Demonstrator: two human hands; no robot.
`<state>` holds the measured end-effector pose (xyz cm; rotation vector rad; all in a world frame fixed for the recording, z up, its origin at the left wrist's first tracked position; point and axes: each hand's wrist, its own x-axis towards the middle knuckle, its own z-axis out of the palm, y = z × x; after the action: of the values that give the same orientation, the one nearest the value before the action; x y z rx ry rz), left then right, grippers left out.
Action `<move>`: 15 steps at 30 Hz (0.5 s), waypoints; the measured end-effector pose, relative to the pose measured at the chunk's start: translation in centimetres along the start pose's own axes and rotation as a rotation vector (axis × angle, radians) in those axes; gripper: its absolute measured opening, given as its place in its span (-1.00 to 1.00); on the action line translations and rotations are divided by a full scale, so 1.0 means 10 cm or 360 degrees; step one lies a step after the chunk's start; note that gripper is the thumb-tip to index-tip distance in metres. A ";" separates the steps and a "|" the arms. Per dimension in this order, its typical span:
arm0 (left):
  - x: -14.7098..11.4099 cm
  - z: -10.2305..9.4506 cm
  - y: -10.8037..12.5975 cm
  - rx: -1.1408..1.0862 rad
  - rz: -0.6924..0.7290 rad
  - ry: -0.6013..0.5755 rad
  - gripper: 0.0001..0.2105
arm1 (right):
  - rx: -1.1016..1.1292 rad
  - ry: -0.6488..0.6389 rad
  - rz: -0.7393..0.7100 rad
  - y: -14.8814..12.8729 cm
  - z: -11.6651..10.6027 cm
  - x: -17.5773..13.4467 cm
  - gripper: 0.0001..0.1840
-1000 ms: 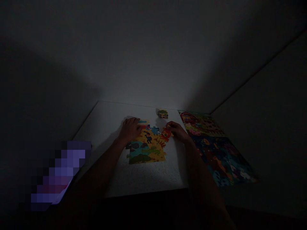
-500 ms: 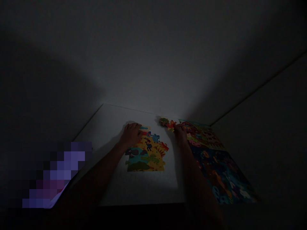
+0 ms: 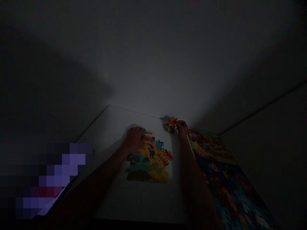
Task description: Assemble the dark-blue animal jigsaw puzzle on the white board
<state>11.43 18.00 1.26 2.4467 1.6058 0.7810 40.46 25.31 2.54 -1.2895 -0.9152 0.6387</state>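
A partly joined jigsaw puzzle (image 3: pixel 153 166) with colourful animals and a small figure lies flat on the white table. My left hand (image 3: pixel 135 138) rests at its upper left edge, fingers stretched out and touching the table and puzzle there. Beyond the puzzle's upper right, my right hand (image 3: pixel 182 129) pinches a red and yellow puzzle piece (image 3: pixel 172 120) between thumb and fingers. Just below that piece is a green and yellow patch (image 3: pixel 169 128); the dim light hides whether it is a separate piece. A blue piece (image 3: pixel 159 144) sticks out along the puzzle's upper right border.
To the right lies a large colourful picture sheet (image 3: pixel 216 169), partly behind my right forearm. The white table top (image 3: pixel 120 121) ends at a wall close behind the pieces. A blurred, pixelated bright shape (image 3: pixel 62 175) is at lower left. The scene is very dark.
My right hand has turned and shifted slightly with the red and yellow piece, whose shadow now shows behind it. My left hand stays at the puzzle's edge. The view has shifted a little.
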 end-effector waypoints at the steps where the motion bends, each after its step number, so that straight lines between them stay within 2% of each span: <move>1: 0.00 -0.01 0.00 0.0002 -0.0001 -0.0002 -0.68 | -0.0022 0.0007 -0.0005 0.01 0.01 0.02 -0.59; 10: 0.05 -0.11 0.02 -0.0194 -0.0038 0.0006 -0.72 | -0.0097 -0.0128 -0.0052 0.26 0.05 0.04 -0.60; 15: 0.02 -0.15 -0.01 -0.0542 -0.0216 0.0264 -0.70 | -0.0435 -0.0123 -0.0151 0.34 0.01 0.05 -0.67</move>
<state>10.74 17.96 2.58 2.0621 1.5210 1.1523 40.94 26.45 -0.63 -1.4610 -1.1502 0.5041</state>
